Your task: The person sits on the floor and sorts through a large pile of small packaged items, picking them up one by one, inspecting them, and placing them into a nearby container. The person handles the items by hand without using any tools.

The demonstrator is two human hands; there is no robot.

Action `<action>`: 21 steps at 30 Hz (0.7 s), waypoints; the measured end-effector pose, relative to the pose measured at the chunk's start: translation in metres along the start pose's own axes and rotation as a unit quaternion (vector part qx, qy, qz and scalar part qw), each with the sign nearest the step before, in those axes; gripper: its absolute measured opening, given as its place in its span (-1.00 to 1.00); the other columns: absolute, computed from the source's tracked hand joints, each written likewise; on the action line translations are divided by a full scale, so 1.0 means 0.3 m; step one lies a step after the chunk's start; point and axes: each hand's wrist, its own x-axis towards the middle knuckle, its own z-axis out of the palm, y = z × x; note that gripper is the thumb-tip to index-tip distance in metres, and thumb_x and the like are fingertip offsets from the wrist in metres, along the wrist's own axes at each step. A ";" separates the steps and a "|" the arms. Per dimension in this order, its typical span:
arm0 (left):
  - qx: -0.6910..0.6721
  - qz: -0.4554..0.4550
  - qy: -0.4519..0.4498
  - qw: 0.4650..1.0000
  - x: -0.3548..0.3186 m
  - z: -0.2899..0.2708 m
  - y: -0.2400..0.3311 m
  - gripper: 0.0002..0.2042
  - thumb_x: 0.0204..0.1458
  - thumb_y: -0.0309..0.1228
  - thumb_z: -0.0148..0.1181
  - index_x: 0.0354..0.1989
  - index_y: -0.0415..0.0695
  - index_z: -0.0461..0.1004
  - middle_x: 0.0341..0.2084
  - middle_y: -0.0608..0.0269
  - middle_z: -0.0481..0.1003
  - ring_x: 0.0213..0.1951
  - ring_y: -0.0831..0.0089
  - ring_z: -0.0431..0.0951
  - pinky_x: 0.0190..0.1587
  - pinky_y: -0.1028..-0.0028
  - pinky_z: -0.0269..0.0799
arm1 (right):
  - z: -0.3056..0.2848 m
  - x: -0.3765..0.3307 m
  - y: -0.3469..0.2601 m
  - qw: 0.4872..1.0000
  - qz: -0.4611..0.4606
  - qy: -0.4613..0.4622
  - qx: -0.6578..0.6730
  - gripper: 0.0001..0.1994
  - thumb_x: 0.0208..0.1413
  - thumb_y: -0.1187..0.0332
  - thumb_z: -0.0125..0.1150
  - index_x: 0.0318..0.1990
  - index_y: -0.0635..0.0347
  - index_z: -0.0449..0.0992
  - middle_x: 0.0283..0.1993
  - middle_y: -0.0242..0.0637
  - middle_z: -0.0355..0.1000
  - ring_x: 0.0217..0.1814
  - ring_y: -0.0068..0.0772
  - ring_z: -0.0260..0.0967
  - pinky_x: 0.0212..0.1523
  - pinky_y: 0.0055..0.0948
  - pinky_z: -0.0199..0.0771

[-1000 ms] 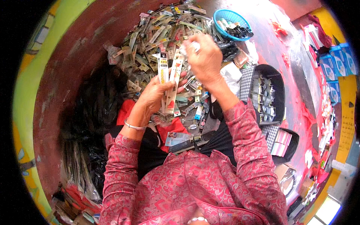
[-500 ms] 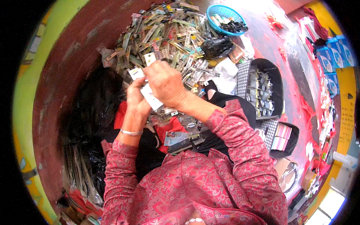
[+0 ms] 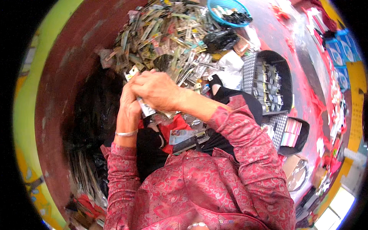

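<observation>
In front of me my left hand (image 3: 128, 101) is closed round a narrow white printed card packet (image 3: 147, 109). Its lower end sticks out below my fingers, and a small white card end (image 3: 132, 72) shows above them. My right hand (image 3: 159, 91) lies over the left one with its fingers curled at the upper end, hiding most of the packet. Just beyond both hands rises a large heap of slim packaged items (image 3: 168, 34), many in clear wrapping. Between my legs lie a dark flat tool-like piece (image 3: 189, 142) and a blue-white card (image 3: 182, 136) on red cloth.
At the far right of the heap stands a blue plastic basket (image 3: 245, 5). A black-and-white patterned bin (image 3: 249, 73) holds rows of packets; a smaller bin (image 3: 278, 128) holds pink-and-white cards. Black plastic (image 3: 90, 115) lies at left beside a dark red wall (image 3: 57, 76).
My right hand has moved down and left onto my left hand, covering more of the white packet. Both hands have shifted slightly left. The view has tilted a little.
</observation>
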 end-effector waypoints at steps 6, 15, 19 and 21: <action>-0.003 0.171 0.229 0.958 -0.014 -0.021 0.113 -0.69 0.12 -0.23 -0.29 -0.47 -0.18 0.28 -0.17 0.00 0.38 -0.04 0.10 0.31 0.00 0.06 0.18 | -0.146 -0.040 -0.014 0.919 0.139 -0.368 0.006 -0.88 -0.20 0.38 -0.02 -0.48 0.19 0.39 -0.50 -0.13 0.35 -0.35 -0.09 0.34 -0.38 -0.20 0.34; 0.069 0.216 0.204 0.952 -0.014 0.001 0.113 -0.75 0.10 -0.29 -0.20 -0.33 -0.27 0.24 -0.15 -0.07 0.32 -0.04 0.11 0.31 -0.04 0.22 0.30 | -0.163 -0.069 0.079 0.860 0.413 -0.231 0.194 -0.48 -0.17 -0.07 0.07 -0.38 0.32 0.48 -0.46 -0.03 0.41 -0.34 -0.17 0.39 -0.26 -0.33 0.33; 0.083 0.217 0.196 0.953 -0.013 0.011 0.100 -0.73 0.06 -0.25 -0.11 -0.27 -0.26 0.25 -0.17 -0.06 0.33 -0.06 0.12 0.32 -0.05 0.25 0.31 | -0.124 -0.069 0.019 0.846 0.395 -0.252 0.252 -0.62 -0.15 0.09 0.03 -0.38 0.26 0.49 -0.44 -0.04 0.42 -0.37 -0.19 0.40 -0.30 -0.33 0.33; 0.099 0.225 0.154 0.957 -0.018 0.012 0.087 -0.60 0.02 -0.15 -0.07 -0.09 -0.22 0.23 -0.21 -0.04 0.35 -0.14 0.17 0.38 -0.11 0.30 0.36 | -0.121 -0.061 0.024 0.811 0.428 -0.232 0.326 -0.66 -0.15 0.15 0.05 -0.40 0.29 0.49 -0.48 -0.11 0.43 -0.41 -0.29 0.38 -0.35 -0.39 0.30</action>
